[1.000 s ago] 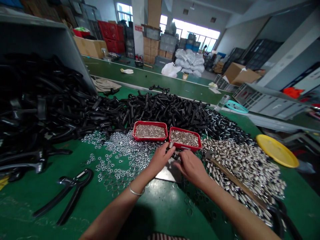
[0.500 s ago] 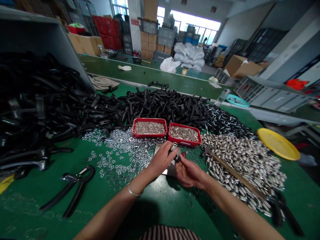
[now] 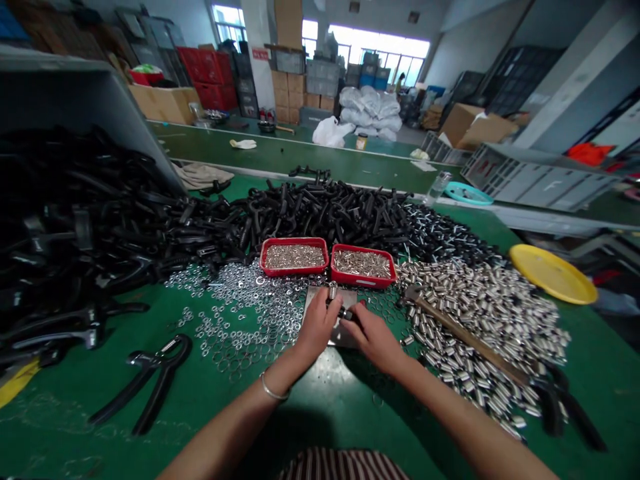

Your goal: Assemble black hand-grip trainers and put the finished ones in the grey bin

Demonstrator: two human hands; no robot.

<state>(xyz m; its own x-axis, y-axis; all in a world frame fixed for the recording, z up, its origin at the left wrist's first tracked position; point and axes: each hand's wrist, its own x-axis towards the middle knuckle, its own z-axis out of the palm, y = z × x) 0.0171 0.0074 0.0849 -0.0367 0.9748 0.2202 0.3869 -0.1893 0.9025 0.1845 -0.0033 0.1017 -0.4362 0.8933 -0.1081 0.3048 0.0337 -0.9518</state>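
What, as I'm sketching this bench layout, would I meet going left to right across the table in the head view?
Lone black tool, loose washers, left red tray, right red tray, silver sleeves, yellow plate.

A small silvery ribbed metal cylinder (image 3: 331, 291) stands upright at the far edge of a flat grey metal plate (image 3: 316, 298), which lies on the green worktop (image 3: 320, 407). A small black part (image 3: 345, 313), mostly hidden, sits over the plate, pinched between the fingertips of the left hand (image 3: 318, 324) and the right hand (image 3: 373, 337).
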